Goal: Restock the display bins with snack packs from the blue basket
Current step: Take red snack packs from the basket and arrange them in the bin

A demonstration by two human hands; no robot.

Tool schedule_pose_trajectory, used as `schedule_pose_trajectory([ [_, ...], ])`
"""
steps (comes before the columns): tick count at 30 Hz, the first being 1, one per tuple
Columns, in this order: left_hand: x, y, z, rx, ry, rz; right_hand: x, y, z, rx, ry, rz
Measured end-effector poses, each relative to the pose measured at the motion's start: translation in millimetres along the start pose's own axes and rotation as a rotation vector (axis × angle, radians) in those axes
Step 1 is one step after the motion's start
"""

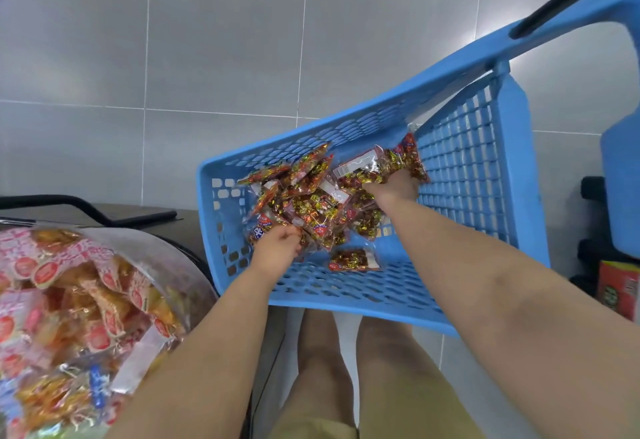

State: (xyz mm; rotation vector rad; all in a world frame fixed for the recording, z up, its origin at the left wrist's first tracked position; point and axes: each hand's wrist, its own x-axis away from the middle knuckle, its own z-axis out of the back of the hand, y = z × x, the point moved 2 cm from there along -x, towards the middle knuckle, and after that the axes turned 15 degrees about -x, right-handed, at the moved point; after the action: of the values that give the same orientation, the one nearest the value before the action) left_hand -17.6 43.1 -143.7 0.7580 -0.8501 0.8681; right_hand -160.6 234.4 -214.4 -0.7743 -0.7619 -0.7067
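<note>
Snack packs (311, 203) lay heaped in the blue basket (467, 168); restocking was judged well short of complete. Left hand (277, 248) pinched a pack at the heap's near edge. Right hand (398, 189) was buried among the packs, its grip not determinable. The display bin (173, 258) beside the basket already held packs.

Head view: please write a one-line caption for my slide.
The left hand grips one of the snack packs in the blue basket while the right hand reaches into the pile.
</note>
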Motion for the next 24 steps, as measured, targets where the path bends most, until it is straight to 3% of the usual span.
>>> schedule_pose_trajectory([
  [4,-3.5,6.1,0.4,0.048,-0.006,0.014,4.2,9.3,-2.7,-0.178,-0.107,0.050],
  [7,-6.0,17.4,1.9,0.113,-0.016,0.018,9.7,16.3,1.8,-0.053,-0.214,0.105],
  [14,-8.9,59.6,4.5,0.303,-0.075,-0.032,40.6,16.4,44.7,-0.395,-0.028,0.233],
  [16,-6.0,74.6,4.5,0.419,-0.151,-0.071,51.4,11.9,52.2,-0.591,-0.137,0.201],
  [18,-3.3,87.3,5.1,0.575,-0.242,-0.086,62.5,7.1,51.4,-0.757,-0.387,0.155],
  [21,-0.9,99.1,8.5,0.774,-0.361,-0.048,71.8,3.8,42.8,-0.583,-0.659,0.115],
  [23,-4.0,98.5,10.3,0.828,-0.319,0.005,69.0,-1.3,39.6,-0.532,-0.661,0.134],
  [24,-6.7,95.7,11.3,0.830,-0.248,0.027,63.0,-4.5,39.1,-0.551,-0.585,0.147],
])
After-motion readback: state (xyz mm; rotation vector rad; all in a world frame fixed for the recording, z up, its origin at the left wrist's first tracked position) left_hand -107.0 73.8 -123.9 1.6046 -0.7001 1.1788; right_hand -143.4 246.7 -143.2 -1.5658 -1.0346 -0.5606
